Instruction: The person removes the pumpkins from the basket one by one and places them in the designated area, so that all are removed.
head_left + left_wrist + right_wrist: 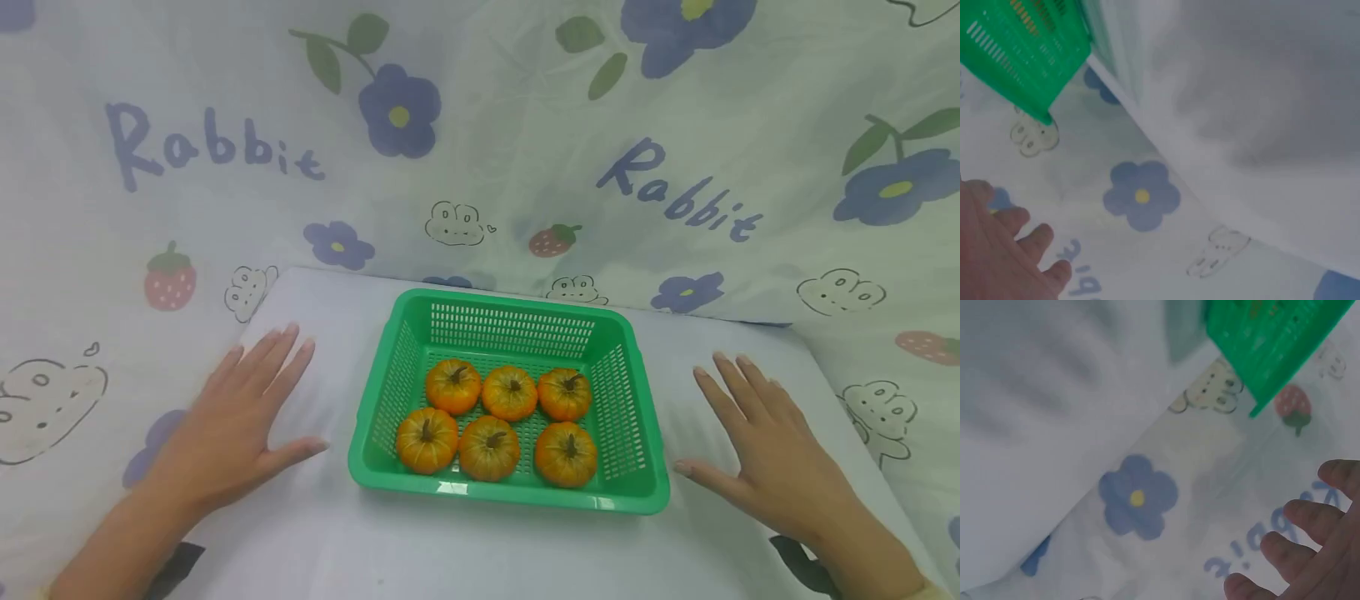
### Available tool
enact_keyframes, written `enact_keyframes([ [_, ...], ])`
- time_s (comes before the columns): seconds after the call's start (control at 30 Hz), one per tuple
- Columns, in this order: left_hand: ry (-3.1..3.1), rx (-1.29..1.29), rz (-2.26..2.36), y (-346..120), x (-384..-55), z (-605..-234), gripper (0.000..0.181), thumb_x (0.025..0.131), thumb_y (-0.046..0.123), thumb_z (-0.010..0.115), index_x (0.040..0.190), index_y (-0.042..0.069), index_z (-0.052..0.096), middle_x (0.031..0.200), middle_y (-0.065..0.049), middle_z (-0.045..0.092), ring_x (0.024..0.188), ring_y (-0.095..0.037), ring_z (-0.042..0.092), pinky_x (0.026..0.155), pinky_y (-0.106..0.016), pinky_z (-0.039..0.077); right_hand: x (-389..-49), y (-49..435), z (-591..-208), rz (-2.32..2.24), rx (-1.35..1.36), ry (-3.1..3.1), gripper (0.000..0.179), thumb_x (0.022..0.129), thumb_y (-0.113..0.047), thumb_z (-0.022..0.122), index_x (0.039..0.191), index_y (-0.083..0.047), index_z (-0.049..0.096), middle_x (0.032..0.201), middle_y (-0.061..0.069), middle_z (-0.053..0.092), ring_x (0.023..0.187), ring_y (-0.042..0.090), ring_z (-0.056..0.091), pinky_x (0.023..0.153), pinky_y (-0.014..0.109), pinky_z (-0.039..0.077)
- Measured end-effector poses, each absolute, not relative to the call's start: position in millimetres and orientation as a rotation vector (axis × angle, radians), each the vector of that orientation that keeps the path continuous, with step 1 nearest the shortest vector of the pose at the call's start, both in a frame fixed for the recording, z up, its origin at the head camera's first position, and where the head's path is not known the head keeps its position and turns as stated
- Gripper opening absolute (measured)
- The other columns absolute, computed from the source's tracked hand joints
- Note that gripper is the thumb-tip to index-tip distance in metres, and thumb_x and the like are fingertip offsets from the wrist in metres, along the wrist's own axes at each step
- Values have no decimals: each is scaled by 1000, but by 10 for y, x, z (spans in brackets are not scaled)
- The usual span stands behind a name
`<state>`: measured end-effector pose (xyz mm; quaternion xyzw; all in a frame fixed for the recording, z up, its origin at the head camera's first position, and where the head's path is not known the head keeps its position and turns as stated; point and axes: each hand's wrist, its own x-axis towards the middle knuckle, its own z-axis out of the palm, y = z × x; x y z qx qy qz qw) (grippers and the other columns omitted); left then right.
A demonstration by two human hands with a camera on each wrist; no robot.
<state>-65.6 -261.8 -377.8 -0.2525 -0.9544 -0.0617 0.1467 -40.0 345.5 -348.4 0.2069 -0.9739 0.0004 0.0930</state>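
A green plastic basket (510, 498) with slotted walls stands on the white table. Inside it lie several small orange pumpkins (489, 448) with dark stems, in two rows. My left hand (236, 417) is to the left of the basket, fingers straight and spread, apart from it. On the other side my right hand (772, 446) is held the same way, its thumb close to the basket's right wall. Neither hand holds anything. Each wrist view shows a corner of the green basket (1029, 69) (1272, 350) beyond the fingers.
The white tabletop (360, 550) extends around the basket. Behind and beside it hangs a pale cloth (510, 167) printed with flowers, strawberries, rabbits and the word Rabbit. Dark straps (802, 567) show at the wrists.
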Motion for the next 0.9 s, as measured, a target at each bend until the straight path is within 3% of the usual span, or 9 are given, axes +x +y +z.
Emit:
enact_keyframes([
  [0.2,-2684,-817,-265,-2417,-731,-3801,110,89,76,61,168,15,15,173,-13,16,159,-34,14,128,-49,3,-481,3207,-3461,16,741,-2880,116,83,-69,76,168,-15,19,172,15,17,159,38,10,127,43,-7],
  [0.33,-2677,-854,-271,-2313,-777,-3800,110,91,80,55,168,13,14,173,-13,14,158,-36,15,128,-50,4,-531,3048,-3447,48,781,-2901,113,83,-73,74,167,-16,24,171,15,23,156,40,19,127,51,11],
  [0.43,-2678,-875,-269,-2256,-807,-3805,110,91,81,51,168,12,12,174,-14,12,158,-36,15,128,-50,4,-572,2951,-3436,56,844,-2886,112,82,-73,75,166,-15,28,169,16,28,154,41,25,119,61,31],
  [0.53,-2674,-890,-275,-2205,-836,-3816,110,93,81,49,168,11,11,174,-14,11,158,-37,15,128,-50,5,-606,2874,-3431,54,908,-2867,114,79,-72,79,164,-14,31,168,16,31,152,42,29,111,64,40],
  [0.9,-2766,-828,-349,-1944,-958,-3807,95,102,55,58,168,8,6,174,-14,9,158,-37,16,127,-51,13,-675,2636,-3505,191,1057,-2915,111,75,-59,89,162,-16,36,163,14,38,144,39,44,104,58,50],
])
